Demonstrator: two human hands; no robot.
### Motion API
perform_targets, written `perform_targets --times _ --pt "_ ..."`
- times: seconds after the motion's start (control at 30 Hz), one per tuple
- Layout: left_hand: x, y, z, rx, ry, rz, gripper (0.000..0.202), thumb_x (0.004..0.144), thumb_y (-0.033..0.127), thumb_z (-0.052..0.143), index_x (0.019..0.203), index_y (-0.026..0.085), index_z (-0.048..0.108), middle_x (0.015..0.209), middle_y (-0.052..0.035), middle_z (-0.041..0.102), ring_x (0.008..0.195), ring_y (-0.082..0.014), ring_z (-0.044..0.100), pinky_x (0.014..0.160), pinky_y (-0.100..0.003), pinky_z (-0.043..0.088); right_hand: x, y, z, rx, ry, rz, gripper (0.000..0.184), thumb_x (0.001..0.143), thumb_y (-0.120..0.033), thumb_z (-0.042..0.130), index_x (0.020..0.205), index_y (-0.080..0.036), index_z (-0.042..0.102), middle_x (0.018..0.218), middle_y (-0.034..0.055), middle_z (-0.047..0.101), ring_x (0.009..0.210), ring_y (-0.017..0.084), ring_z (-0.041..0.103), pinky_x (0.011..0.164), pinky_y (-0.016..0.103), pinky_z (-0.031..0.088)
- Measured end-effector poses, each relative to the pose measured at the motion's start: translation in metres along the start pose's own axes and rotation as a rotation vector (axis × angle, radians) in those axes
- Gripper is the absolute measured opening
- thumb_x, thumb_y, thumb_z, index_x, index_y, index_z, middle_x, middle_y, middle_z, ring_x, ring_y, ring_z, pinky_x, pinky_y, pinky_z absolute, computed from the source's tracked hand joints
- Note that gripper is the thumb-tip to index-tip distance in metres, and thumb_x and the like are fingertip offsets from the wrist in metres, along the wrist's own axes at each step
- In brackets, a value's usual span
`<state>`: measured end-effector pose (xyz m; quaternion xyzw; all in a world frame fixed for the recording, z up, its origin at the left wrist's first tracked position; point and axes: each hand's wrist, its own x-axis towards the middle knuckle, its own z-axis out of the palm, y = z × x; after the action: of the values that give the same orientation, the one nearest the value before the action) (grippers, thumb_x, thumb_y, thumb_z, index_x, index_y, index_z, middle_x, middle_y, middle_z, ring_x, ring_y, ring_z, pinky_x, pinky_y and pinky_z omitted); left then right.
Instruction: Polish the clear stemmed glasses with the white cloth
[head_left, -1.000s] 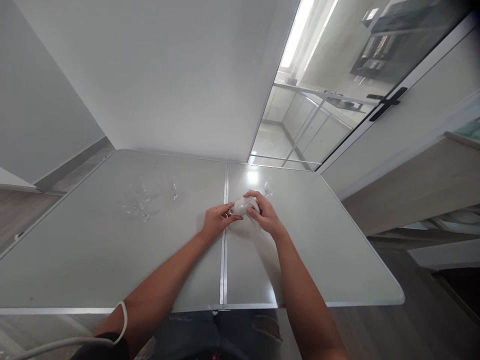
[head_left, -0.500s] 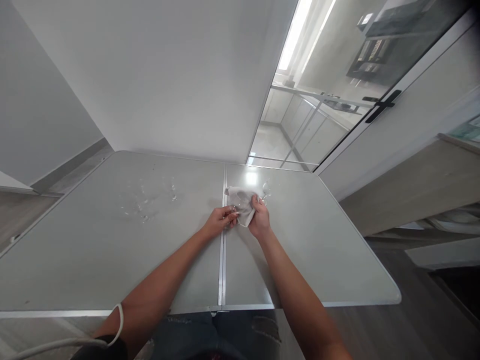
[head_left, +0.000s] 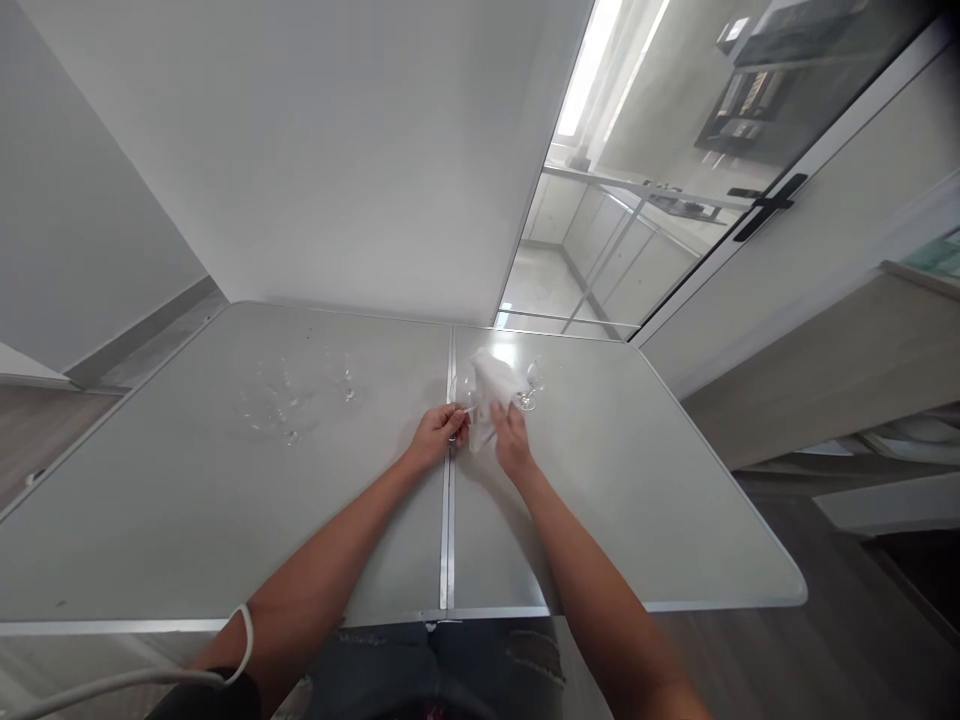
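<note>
My left hand (head_left: 437, 434) is closed in a pinch on the stem of a clear glass (head_left: 464, 392), just above the table's middle seam. My right hand (head_left: 511, 441) grips a white cloth (head_left: 494, 382) that is bunched over the bowl of that glass. Most of the glass is hidden by the cloth. A second clear stemmed glass (head_left: 532, 384) stands just to the right of the cloth, close to my right hand.
The grey folding table (head_left: 225, 520) runs up to a white wall. Several more clear glasses (head_left: 289, 405) stand on its left half. A glass sliding door (head_left: 675, 180) is at the back right, a wooden cabinet (head_left: 847, 370) to the right.
The cloth was balled between both hands, then opened out. It now sits higher over the glass. My right hand slid down to the cloth's lower edge; the left stayed in place.
</note>
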<state>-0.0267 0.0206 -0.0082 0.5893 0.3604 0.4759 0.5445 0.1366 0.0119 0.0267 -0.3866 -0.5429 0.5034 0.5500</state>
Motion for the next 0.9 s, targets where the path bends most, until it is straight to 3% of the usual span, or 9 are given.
perform_targets --times 0.13,0.23,0.3,0.43,0.5,0.57,0.63,0.73,0.9 --pt "0.000 -0.012 -0.002 0.233 0.147 0.100 0.042 0.096 0.051 0.052 0.071 0.017 0.062 0.060 -0.0020 0.062 0.055 -0.0148 0.056 0.057 -0.029 0.048 -0.001 -0.010 -0.006 -0.799 -0.320 -0.490 0.029 0.097 -0.037 0.052 0.116 -0.023 0.069 0.128 0.0117 0.069 0.133 0.034 0.052 0.117 0.059 0.029" --pt "0.000 -0.020 -0.004 0.455 0.261 0.187 0.023 0.088 0.038 0.062 0.076 0.019 0.068 0.070 -0.0056 0.069 0.069 -0.0211 0.064 0.069 -0.035 0.053 0.002 -0.019 -0.005 -1.031 -0.391 -0.670 0.034 0.096 -0.031 0.055 0.128 -0.026 0.065 0.140 0.0063 0.064 0.142 0.032 0.044 0.124 0.061 0.009" --pt "-0.002 -0.020 -0.003 0.575 0.265 0.223 0.016 0.083 0.033 0.066 0.075 0.019 0.070 0.072 -0.0068 0.071 0.074 -0.0232 0.066 0.072 -0.036 0.053 0.003 -0.022 -0.004 -1.062 -0.360 -0.693 0.029 0.094 -0.029 0.057 0.121 -0.027 0.068 0.131 0.0041 0.069 0.137 0.030 0.050 0.124 0.060 0.007" --pt "-0.009 -0.012 0.000 0.855 0.157 0.327 0.025 0.085 0.037 0.066 0.067 0.020 0.069 0.059 -0.0050 0.066 0.060 -0.0192 0.062 0.063 -0.031 0.048 0.007 -0.023 -0.012 -0.955 -0.223 -0.519 0.018 0.094 -0.032 0.056 0.095 -0.023 0.072 0.102 0.0051 0.075 0.106 0.027 0.063 0.113 0.052 0.032" --pt "-0.013 -0.007 0.002 0.881 0.111 0.400 0.028 0.088 0.042 0.066 0.070 0.020 0.071 0.059 -0.0043 0.066 0.059 -0.0178 0.062 0.062 -0.029 0.047 0.009 -0.024 -0.021 -0.772 -0.194 -0.315 0.030 0.096 -0.038 0.054 0.076 -0.020 0.068 0.079 0.0039 0.069 0.080 0.022 0.062 0.091 0.042 0.047" --pt "-0.015 -0.004 0.002 0.851 0.092 0.457 0.030 0.088 0.046 0.068 0.072 0.021 0.073 0.060 -0.0043 0.067 0.060 -0.0177 0.063 0.061 -0.028 0.046 0.010 -0.025 -0.031 -0.470 -0.211 -0.059 0.040 0.094 -0.046 0.057 0.065 -0.019 0.063 0.063 0.0013 0.060 0.062 0.017 0.055 0.069 0.033 0.047" --pt "-0.016 -0.001 0.002 0.782 0.108 0.468 0.030 0.086 0.047 0.069 0.072 0.021 0.073 0.060 -0.0040 0.067 0.058 -0.0166 0.061 0.059 -0.027 0.045 0.011 -0.026 -0.036 -0.107 -0.181 0.152 0.039 0.088 -0.053 0.064 0.069 -0.019 0.065 0.062 0.0006 0.060 0.058 0.017 0.055 0.060 0.030 0.045" --pt "-0.016 0.002 0.001 0.650 0.149 0.417 0.029 0.086 0.045 0.071 0.073 0.020 0.072 0.059 -0.0016 0.065 0.053 -0.0132 0.055 0.057 -0.026 0.043 0.010 -0.024 -0.031 0.307 -0.059 0.296 0.039 0.084 -0.057 0.067 0.089 -0.019 0.071 0.073 0.0037 0.069 0.069 0.022 0.065 0.064 0.033 0.051" --pt "-0.010 0.007 -0.001 0.357 0.219 0.219 0.039 0.091 0.045 0.063 0.064 0.017 0.060 0.056 0.0017 0.056 0.052 -0.0105 0.051 0.053 -0.023 0.040 0.005 -0.008 -0.002 0.398 -0.076 0.306 0.055 0.091 -0.065 0.053 0.115 -0.019 0.070 0.097 0.0083 0.076 0.096 0.028 0.071 0.083 0.040 0.057"
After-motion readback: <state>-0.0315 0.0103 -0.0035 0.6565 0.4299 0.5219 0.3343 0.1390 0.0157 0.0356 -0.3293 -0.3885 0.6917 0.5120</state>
